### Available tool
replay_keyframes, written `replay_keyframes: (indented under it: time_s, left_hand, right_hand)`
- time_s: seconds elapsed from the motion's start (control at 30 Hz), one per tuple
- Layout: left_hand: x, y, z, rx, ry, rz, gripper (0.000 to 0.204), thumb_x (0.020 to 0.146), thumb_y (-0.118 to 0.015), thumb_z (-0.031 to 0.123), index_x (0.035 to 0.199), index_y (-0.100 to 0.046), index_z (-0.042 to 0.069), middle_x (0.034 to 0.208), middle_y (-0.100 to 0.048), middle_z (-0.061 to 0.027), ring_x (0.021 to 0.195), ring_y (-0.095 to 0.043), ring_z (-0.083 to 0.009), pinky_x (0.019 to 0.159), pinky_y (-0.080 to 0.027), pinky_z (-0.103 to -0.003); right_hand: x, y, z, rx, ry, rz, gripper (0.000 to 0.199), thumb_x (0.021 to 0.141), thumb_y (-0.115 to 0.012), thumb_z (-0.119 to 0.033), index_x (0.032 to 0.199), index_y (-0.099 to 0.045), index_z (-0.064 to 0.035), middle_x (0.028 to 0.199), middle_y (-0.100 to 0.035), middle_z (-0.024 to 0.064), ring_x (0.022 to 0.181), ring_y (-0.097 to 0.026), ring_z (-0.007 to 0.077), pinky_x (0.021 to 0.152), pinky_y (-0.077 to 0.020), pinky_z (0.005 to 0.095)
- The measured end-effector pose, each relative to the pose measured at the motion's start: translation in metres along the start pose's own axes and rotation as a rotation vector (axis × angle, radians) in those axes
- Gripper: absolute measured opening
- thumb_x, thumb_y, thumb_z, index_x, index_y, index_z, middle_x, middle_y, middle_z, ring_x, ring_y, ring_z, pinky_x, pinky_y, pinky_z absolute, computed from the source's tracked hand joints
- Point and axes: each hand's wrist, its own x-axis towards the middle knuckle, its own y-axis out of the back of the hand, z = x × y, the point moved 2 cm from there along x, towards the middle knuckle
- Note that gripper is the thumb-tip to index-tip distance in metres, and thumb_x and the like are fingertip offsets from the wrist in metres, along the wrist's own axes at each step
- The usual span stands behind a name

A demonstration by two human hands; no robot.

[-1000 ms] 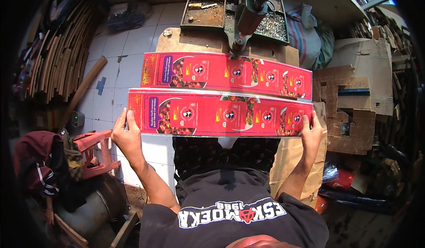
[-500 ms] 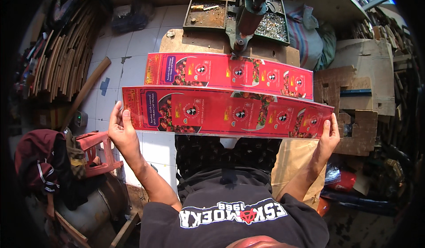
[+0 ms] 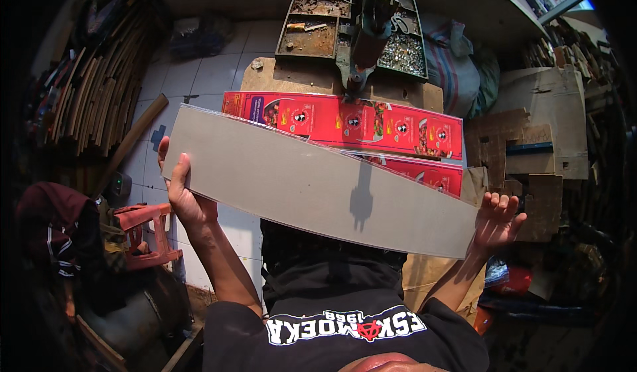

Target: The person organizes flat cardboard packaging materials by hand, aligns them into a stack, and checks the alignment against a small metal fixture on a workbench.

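Observation:
A long board (image 3: pixel 292 179) with a plain grey face up slants across the space before me, its left end higher in the picture. Its left end sits between the thumb and fingers of my left hand (image 3: pixel 189 193), which is closed on it. At the right end my right hand (image 3: pixel 496 221) has its fingers stretched and apart, close against the board's edge, not wrapped round it. Behind lies a red printed board (image 3: pixel 358 121) under the head of a press (image 3: pixel 365 50). A second red board (image 3: pixel 428 174) shows partly below it; the grey board hides the rest.
The press stands on a wooden worktop (image 3: pixel 265 76), flanked by metal trays of small parts (image 3: pixel 401 48). Cardboard sheets (image 3: pixel 103 80) are stacked at left; cut cardboard (image 3: pixel 537 166) leans at right. A red plastic stool (image 3: pixel 146 229) stands left, a woven sack (image 3: pixel 454 67) behind right.
The board in my hands has flipped from its red printed face to its grey face and now tilts down to the right. My right hand has loosened its grip and opened.

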Motion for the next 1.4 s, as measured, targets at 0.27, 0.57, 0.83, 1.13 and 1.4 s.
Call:
replay_keyframes:
  time_s: [0.27, 0.57, 0.83, 1.13, 1.4]
  left_hand:
    - [-0.017, -0.065, -0.057, -0.022, 0.312, -0.264, 0.049, 0.091, -0.053, 0.000, 0.136, -0.037, 0.011, 0.127, -0.049, -0.0127, 0.117, -0.053, -0.0230, 0.100, -0.049, -0.038]
    - [-0.015, -0.110, -0.118, 0.154, 0.759, -0.476, 0.047, 0.091, -0.063, 0.010, 0.133, -0.043, 0.004, 0.119, -0.057, -0.0084, 0.107, -0.061, -0.0170, 0.084, -0.057, -0.034]
    - [0.010, -0.113, -0.142, 0.348, 0.807, -0.584, 0.035, 0.092, -0.061, 0.012, 0.122, -0.049, -0.002, 0.108, -0.063, -0.0091, 0.091, -0.066, -0.0150, 0.069, -0.060, -0.029]
    - [0.014, -0.105, -0.157, 0.282, 0.839, -0.587, 0.037, 0.093, -0.061, 0.014, 0.123, -0.047, -0.002, 0.108, -0.063, -0.0114, 0.090, -0.068, -0.0191, 0.072, -0.062, -0.034]
    - [0.012, -0.112, -0.149, 0.335, 0.814, -0.565, 0.035, 0.094, -0.060, 0.016, 0.121, -0.049, -0.003, 0.107, -0.063, -0.0121, 0.088, -0.068, -0.0201, 0.071, -0.062, -0.036]
  right_hand:
    - [0.003, -0.073, 0.036, -0.983, -0.710, -0.331, 0.050, 0.094, -0.060, -0.020, 0.137, -0.046, 0.0009, 0.114, -0.065, 0.0169, 0.106, -0.062, 0.0212, 0.093, -0.0462, 0.0329]
    - [-0.027, -0.077, 0.065, -1.143, -0.629, -0.208, 0.057, 0.089, -0.065, -0.003, 0.142, -0.042, 0.0019, 0.116, -0.063, 0.0181, 0.097, -0.060, 0.0156, 0.083, -0.0468, 0.0269]
    - [-0.008, -0.062, 0.071, -1.210, -0.505, -0.145, 0.050, 0.088, -0.067, -0.007, 0.134, -0.052, 0.0036, 0.118, -0.066, 0.0220, 0.102, -0.065, 0.0192, 0.089, -0.0480, 0.0293]
    - [0.009, -0.057, 0.071, -1.285, -0.491, -0.193, 0.049, 0.086, -0.067, -0.005, 0.133, -0.054, 0.0023, 0.112, -0.068, 0.0205, 0.097, -0.065, 0.0160, 0.085, -0.0478, 0.0279]
    - [0.009, -0.054, 0.068, -1.341, -0.368, -0.262, 0.051, 0.085, -0.067, -0.004, 0.134, -0.054, 0.0019, 0.105, -0.070, 0.0171, 0.075, -0.057, 0.0087, 0.071, -0.0468, 0.0236]
